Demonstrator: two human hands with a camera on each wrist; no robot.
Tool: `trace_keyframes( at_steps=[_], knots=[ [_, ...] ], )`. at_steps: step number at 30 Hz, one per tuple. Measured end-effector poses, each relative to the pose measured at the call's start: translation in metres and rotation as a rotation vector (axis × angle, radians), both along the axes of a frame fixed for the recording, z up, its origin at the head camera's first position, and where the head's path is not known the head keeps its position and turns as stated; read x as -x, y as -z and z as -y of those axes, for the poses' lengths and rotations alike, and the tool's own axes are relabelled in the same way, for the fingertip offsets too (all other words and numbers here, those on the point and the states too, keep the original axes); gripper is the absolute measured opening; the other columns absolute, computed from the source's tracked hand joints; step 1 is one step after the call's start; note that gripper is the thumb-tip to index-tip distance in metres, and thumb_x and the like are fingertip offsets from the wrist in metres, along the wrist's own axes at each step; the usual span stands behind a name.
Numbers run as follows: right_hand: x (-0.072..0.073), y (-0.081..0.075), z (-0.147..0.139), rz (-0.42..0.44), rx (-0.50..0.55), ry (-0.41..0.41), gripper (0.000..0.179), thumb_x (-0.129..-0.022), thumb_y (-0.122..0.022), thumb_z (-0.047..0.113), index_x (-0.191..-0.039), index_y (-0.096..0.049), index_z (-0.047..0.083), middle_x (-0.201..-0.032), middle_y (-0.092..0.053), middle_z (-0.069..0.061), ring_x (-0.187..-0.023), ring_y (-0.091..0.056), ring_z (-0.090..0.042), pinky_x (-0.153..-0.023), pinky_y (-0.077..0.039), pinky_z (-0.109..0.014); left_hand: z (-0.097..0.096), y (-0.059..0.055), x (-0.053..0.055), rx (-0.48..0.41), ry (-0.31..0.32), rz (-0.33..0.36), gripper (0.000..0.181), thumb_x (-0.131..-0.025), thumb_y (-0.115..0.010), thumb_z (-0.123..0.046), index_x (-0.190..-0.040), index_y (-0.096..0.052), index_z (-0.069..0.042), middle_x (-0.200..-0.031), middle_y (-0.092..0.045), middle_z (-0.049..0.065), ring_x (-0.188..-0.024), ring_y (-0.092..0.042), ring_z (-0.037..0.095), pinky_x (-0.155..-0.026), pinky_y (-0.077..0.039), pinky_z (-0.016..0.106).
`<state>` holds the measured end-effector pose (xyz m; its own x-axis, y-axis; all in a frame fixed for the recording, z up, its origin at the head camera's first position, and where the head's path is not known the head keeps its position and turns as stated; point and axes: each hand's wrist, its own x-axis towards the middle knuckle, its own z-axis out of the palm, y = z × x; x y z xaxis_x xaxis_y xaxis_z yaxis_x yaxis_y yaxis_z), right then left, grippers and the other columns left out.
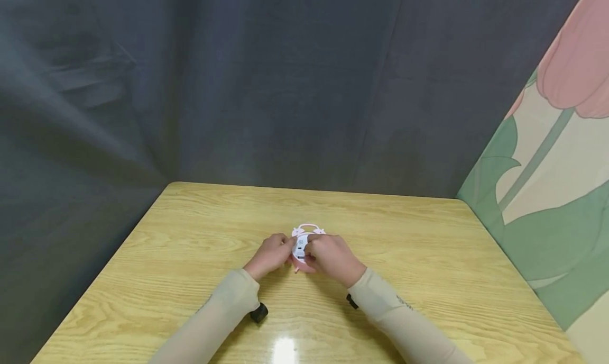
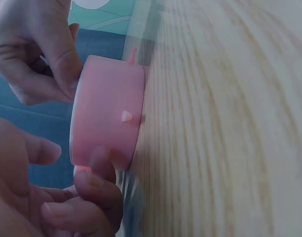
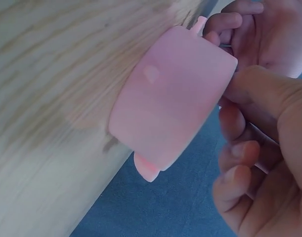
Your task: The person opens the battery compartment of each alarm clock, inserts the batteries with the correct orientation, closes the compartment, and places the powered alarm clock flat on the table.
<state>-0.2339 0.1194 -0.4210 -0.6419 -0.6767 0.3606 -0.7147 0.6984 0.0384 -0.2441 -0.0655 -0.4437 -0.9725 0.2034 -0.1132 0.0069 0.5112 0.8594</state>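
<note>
A pink alarm clock (image 1: 304, 266) with a white back lies face down on the table, its handle and bells pointing away from me. In the left wrist view, its pink side wall (image 2: 108, 108) shows small feet. My left hand (image 1: 272, 253) steadies the clock at its left side, fingers curled against the wall and thumb over the back edge. Over the right part of the back is my right hand (image 1: 333, 255); its thumb and index finger (image 3: 254, 81) pinch at the back's surface. I cannot tell which small part lies between those fingertips, as they hide it.
The wood-grain table (image 1: 190, 221) stretches around the clock on all sides. Dark cloth (image 1: 295, 89) hangs behind and to the left, and a tulip-patterned cloth (image 1: 547, 194) borders the right edge. Black wrist-camera parts (image 1: 259, 313) hang beneath the sleeves.
</note>
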Motion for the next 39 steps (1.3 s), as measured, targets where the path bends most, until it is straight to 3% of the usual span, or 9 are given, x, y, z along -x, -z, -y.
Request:
trace_keyframes(
  at_steps=[10,16,18,21,25,28,32,35,39],
  knots=[
    [-0.001,0.001,-0.006,0.159,0.074,-0.003,0.02,-0.082,-0.071,0.003,-0.072,-0.069,0.02,-0.075,-0.055,0.008,-0.062,-0.043,-0.004,-0.048,-0.039,-0.019,0.003,0.0,0.0,0.013,0.016,0.0,0.033,-0.096,-0.062,-0.034,-0.103,-0.061,-0.002,-0.076,-0.066,0.006,-0.056,-0.052,0.012,-0.052,-0.042,0.024],
    [-0.001,0.001,-0.01,0.227,0.118,0.068,0.011,-0.085,-0.073,0.01,-0.078,-0.074,0.019,-0.077,-0.057,0.007,-0.063,-0.046,-0.004,-0.049,-0.042,-0.019,0.004,-0.001,0.001,-0.001,0.044,0.004,0.037,-0.091,-0.069,-0.032,-0.11,-0.059,-0.001,-0.078,-0.066,0.005,-0.052,-0.047,0.01,-0.048,-0.039,0.023],
    [0.0,0.001,-0.011,0.301,0.179,0.102,0.002,-0.085,-0.076,0.013,-0.086,-0.075,0.015,-0.079,-0.059,0.006,-0.064,-0.049,-0.005,-0.051,-0.043,-0.02,0.005,-0.003,0.002,-0.019,0.063,0.024,0.04,-0.088,-0.073,-0.03,-0.111,-0.058,-0.001,-0.08,-0.067,0.005,-0.053,-0.046,0.011,-0.048,-0.037,0.023],
    [0.001,0.0,-0.011,0.481,0.345,0.201,0.026,-0.086,-0.077,0.014,-0.11,-0.07,0.005,-0.078,-0.058,0.001,-0.063,-0.05,-0.008,-0.053,-0.043,-0.022,0.006,-0.004,0.001,-0.034,0.083,0.056,0.045,-0.086,-0.076,-0.03,-0.114,-0.057,0.0,-0.084,-0.065,0.007,-0.057,-0.047,0.013,-0.05,-0.038,0.025],
    [0.003,0.0,-0.016,0.712,0.553,0.399,0.066,-0.09,-0.075,0.023,-0.143,-0.043,0.0,-0.08,-0.058,-0.007,-0.062,-0.053,-0.016,-0.054,-0.045,-0.029,0.006,-0.002,0.0,-0.029,0.082,0.062,0.05,-0.085,-0.077,-0.032,-0.117,-0.057,0.001,-0.088,-0.063,0.007,-0.063,-0.05,0.014,-0.053,-0.042,0.025],
    [0.003,0.004,-0.021,0.835,0.595,0.498,0.085,-0.088,-0.076,0.033,-0.151,-0.03,0.001,-0.104,-0.065,-0.017,-0.083,-0.063,-0.025,-0.073,-0.055,-0.041,0.008,0.0,-0.001,-0.025,0.075,0.065,0.053,-0.085,-0.077,-0.033,-0.12,-0.057,0.001,-0.084,-0.061,0.006,-0.061,-0.049,0.014,-0.051,-0.04,0.025],
    [0.004,0.014,-0.027,0.944,0.605,0.512,0.093,-0.085,-0.078,0.039,-0.152,-0.028,-0.001,-0.141,-0.05,-0.029,-0.125,-0.053,-0.04,-0.104,-0.046,-0.056,0.008,0.001,-0.002,-0.028,0.075,0.092,0.055,-0.084,-0.078,-0.033,-0.123,-0.056,0.0,-0.074,-0.057,0.003,-0.054,-0.045,0.013,-0.045,-0.035,0.025],
    [0.005,0.017,-0.029,0.977,0.61,0.503,0.093,-0.085,-0.078,0.04,-0.151,-0.029,-0.002,-0.149,-0.042,-0.03,-0.135,-0.043,-0.045,-0.107,-0.041,-0.06,0.007,0.002,-0.001,-0.041,0.086,0.107,0.056,-0.083,-0.078,-0.033,-0.123,-0.056,0.0,-0.07,-0.056,0.001,-0.05,-0.043,0.011,-0.043,-0.033,0.024],
    [0.005,0.017,-0.028,0.989,0.626,0.486,0.09,-0.085,-0.078,0.039,-0.15,-0.031,-0.001,-0.149,-0.042,-0.028,-0.135,-0.043,-0.043,-0.106,-0.043,-0.059,0.006,0.004,0.001,-0.067,0.098,0.13,0.055,-0.084,-0.078,-0.031,-0.123,-0.054,-0.001,-0.068,-0.06,0.003,-0.044,-0.038,0.01,-0.04,-0.029,0.023]
  ],
)
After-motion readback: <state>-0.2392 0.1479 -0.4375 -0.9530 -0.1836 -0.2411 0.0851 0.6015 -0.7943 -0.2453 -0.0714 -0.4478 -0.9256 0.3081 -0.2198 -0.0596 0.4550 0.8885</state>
